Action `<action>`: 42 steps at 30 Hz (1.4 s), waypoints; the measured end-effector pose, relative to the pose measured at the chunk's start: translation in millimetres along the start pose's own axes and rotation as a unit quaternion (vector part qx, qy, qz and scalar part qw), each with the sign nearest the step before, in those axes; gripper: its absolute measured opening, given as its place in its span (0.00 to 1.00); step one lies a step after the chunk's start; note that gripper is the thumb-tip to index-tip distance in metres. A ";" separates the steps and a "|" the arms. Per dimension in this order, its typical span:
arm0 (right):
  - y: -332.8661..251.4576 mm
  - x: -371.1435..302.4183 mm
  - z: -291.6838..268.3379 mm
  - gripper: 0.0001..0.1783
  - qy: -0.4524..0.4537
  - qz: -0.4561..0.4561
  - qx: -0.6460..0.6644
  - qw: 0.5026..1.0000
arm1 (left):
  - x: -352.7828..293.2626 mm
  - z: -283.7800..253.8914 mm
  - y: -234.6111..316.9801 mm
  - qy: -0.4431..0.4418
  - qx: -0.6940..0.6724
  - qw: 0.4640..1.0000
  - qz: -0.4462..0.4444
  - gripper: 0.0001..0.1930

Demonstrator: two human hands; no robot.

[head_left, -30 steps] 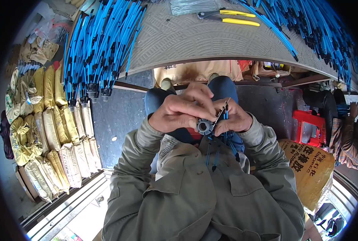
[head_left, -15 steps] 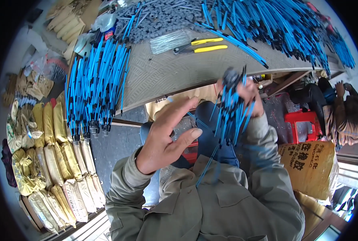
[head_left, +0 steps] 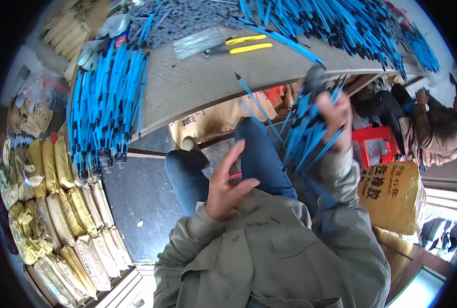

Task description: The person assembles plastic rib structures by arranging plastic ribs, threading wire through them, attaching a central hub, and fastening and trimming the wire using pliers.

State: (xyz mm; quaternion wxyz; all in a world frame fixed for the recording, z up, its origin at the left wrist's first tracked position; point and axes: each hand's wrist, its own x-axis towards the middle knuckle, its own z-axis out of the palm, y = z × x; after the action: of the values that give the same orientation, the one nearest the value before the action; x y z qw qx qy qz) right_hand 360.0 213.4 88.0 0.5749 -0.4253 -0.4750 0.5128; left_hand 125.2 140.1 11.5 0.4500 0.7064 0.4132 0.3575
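Note:
My right hand (head_left: 336, 119) is closed on a bundle of thin blue tubes with black ends (head_left: 305, 134), held beyond the table's near edge. Motion smears the hand and part of the bundle. One blue tube (head_left: 253, 97) juts far out toward the table. Above my lap, my left hand (head_left: 227, 189) holds nothing, its thumb and fingers apart. On the table (head_left: 187, 82) lie yellow-handled cutters (head_left: 251, 49) beside a bundle of thin clear or silvery strips (head_left: 197, 43). A large heap of similar blue tubes (head_left: 341, 33) covers the far right.
More blue tubes (head_left: 108, 97) hang over the table's left end. Small grey parts (head_left: 179, 21) are heaped at the back. Gold bags (head_left: 66, 205) fill a rack at left. At right are a red stool (head_left: 374, 146), a brown carton (head_left: 390, 197) and another person (head_left: 433, 128).
My left hand has drawn back and down toward my body. The bundle in my right hand has shifted slightly right, and one tube now sticks out of it. The whole view has shifted.

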 end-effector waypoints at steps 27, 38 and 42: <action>72.4 -43.4 86.1 0.11 -0.132 -0.164 -0.030 0.977 | 20.9 -19.3 27.3 0.230 -0.301 0.925 -0.003 0.18; 85.7 -44.9 77.6 0.07 -0.110 -0.191 -0.048 0.974 | 19.3 -14.2 22.3 0.281 -0.256 0.924 -0.027 0.23; 82.4 -42.3 73.3 0.07 -0.134 -0.176 -0.081 0.972 | 21.7 -14.5 24.7 0.279 -0.278 0.919 -0.015 0.21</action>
State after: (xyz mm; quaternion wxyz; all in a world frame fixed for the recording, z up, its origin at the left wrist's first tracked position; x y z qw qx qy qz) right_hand 271.7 180.7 16.6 0.5510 -0.3080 -0.6546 0.4160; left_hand 127.7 158.5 42.3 0.5002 0.4181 0.4164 0.6337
